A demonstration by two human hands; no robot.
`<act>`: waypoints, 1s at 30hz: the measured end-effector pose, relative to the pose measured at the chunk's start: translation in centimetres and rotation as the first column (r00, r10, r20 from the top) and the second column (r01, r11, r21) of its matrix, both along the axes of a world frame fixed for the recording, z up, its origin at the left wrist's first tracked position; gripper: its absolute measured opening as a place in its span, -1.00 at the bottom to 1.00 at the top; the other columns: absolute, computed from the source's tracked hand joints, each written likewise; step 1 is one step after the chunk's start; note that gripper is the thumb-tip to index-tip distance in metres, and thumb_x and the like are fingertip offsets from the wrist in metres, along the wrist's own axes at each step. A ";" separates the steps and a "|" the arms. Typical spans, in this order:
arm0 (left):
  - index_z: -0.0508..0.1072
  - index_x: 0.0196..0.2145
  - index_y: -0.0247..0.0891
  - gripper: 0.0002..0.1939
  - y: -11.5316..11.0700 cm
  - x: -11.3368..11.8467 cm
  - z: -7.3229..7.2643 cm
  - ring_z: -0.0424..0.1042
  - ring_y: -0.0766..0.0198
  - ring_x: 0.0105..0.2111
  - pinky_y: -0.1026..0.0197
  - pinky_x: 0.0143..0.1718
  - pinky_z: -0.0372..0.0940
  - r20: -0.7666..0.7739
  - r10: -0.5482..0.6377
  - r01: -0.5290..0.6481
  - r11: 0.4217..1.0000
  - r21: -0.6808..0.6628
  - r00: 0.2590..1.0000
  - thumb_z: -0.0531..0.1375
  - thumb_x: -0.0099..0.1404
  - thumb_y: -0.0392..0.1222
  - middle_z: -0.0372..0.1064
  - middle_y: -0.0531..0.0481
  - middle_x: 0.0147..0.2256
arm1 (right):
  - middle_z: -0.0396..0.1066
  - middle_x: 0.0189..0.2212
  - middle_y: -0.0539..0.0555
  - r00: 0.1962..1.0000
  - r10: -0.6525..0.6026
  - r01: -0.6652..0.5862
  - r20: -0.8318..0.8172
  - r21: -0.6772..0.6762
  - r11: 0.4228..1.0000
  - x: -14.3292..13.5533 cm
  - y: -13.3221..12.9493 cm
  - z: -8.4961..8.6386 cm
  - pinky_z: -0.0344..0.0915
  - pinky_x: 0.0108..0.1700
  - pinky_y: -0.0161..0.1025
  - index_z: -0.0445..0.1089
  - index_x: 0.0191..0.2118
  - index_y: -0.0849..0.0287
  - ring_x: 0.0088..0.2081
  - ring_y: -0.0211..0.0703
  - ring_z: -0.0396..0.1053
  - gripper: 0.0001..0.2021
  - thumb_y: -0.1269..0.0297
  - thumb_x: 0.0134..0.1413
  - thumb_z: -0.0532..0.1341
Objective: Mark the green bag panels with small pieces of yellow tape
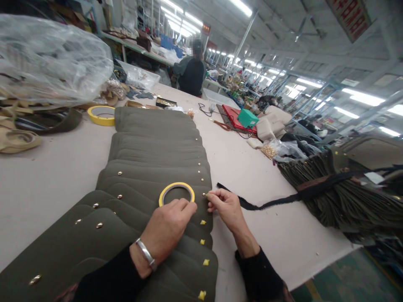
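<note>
Dark olive panels (154,151) lie overlapped in a long row on the table, with gold studs on them. Several small yellow tape pieces (205,262) stick along their right edge. My left hand (170,228), with a silver bangle at the wrist, is closed around the near side of a yellow tape roll (163,193) above the panels. At the panels' right edge, my right hand (225,205) pinches a tiny yellow bit beside a gold stud (204,194).
Another yellow tape roll (91,115) lies beyond the panels at left. A black strap (267,205) runs right to a stack of olive pieces (327,188). Farther back are a green box (247,118), a plastic bag (53,58) and a seated person (192,73).
</note>
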State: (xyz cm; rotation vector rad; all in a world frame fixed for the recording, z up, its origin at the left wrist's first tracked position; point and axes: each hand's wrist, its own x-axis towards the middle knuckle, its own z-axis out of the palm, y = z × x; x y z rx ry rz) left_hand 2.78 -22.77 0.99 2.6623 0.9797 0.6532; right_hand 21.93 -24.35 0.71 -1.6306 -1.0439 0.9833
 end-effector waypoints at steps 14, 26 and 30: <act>0.35 -0.27 -0.21 -0.81 0.1 0.5 0.4 0.36 0.14 -0.26 0.14 -0.30 0.34 -0.247 -0.011 -0.025 0.990 -0.141 0.969 0.00 0.34 -0.41 0.39 -0.03 -0.27 | 0.43 -0.59 -0.04 0.748 0.106 -0.161 0.655 0.025 0.987 0.1 1.1 -0.3 0.28 -0.41 -0.31 0.45 -0.30 0.18 -0.54 -0.22 0.38 -0.88 0.33 0.04 0.19; 0.33 -0.30 -0.22 -0.85 0.2 0.3 0.0 0.33 0.15 -0.35 0.11 -0.33 0.29 -0.271 -0.007 -0.004 0.999 -0.040 0.962 -0.01 0.37 -0.31 0.33 -0.03 -0.35 | 0.47 -0.33 0.19 0.307 0.165 -0.521 0.937 0.020 0.853 0.4 0.0 -0.1 0.35 -0.16 -0.19 0.45 -0.22 0.25 -0.24 -0.07 0.42 -0.78 0.45 0.23 0.04; 0.33 -0.29 -0.23 -0.83 0.3 0.2 0.5 0.32 0.15 -0.36 0.08 -0.31 0.30 -0.246 -0.030 0.021 0.999 -0.041 0.969 -0.04 0.39 -0.30 0.32 -0.04 -0.35 | 0.53 -0.38 0.11 0.519 0.196 -0.297 0.832 -0.040 0.954 -0.1 1.5 -0.3 0.33 -0.21 -0.26 0.50 -0.30 0.21 -0.33 -0.14 0.46 -0.84 0.43 0.12 0.15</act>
